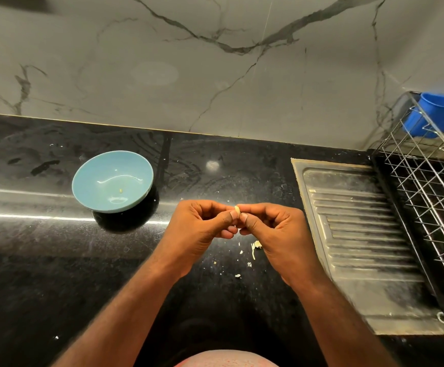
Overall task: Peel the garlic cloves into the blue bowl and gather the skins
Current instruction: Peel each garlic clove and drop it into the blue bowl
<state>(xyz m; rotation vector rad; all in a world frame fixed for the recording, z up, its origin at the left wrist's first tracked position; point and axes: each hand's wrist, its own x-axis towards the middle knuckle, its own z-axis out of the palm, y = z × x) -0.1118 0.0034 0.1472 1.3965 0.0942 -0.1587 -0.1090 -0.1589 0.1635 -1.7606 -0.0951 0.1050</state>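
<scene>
A garlic clove [237, 209] is pinched between the left hand [202, 225] and the right hand [271, 229] above the black desk [56, 260]. The fingers [232, 218] of both hands curl tight round it. It looks small, light and firm, and is likely slick once bare, so grip the ends and pick at the papery skin. Brittle skins [256, 246] lie scattered beneath. The blue bowl [101, 165], well to the left, holds one pale speck, perhaps a clove.

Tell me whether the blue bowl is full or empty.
Almost empty: the blue bowl sits upright, only one small pale bit on its bare inside.
</scene>
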